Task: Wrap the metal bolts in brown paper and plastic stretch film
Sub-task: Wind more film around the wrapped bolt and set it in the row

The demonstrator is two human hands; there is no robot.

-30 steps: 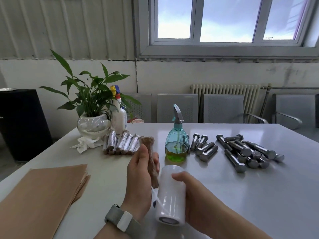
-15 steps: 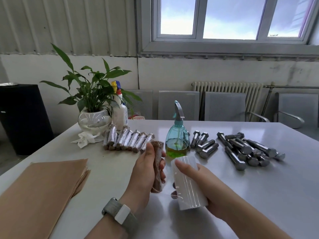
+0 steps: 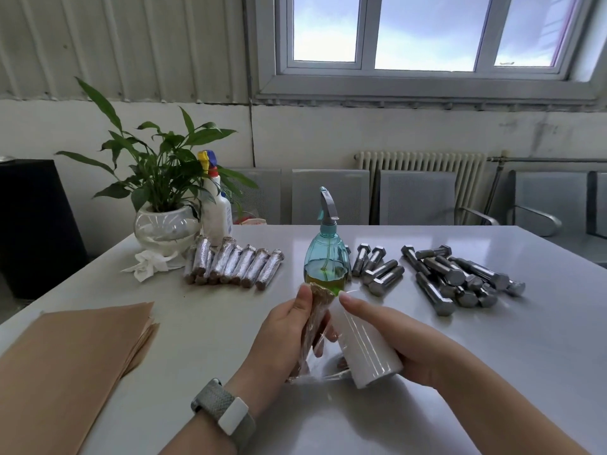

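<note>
Brown-paper bolt (image 3: 316,318) gripped upright in L hand (image 3: 282,339) fingers; R hand (image 3: 407,343) clasps film roll (image 3: 364,348) beside.

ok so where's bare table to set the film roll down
Bare table right of the right hand, in front of the loose bolts. Also between the paper stack and left hand. Crowded at the back: wrapped bolts, spray bottle.

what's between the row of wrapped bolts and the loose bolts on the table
In the head view, the teal spray bottle stands between the wrapped bolts and loose bolts.
</note>
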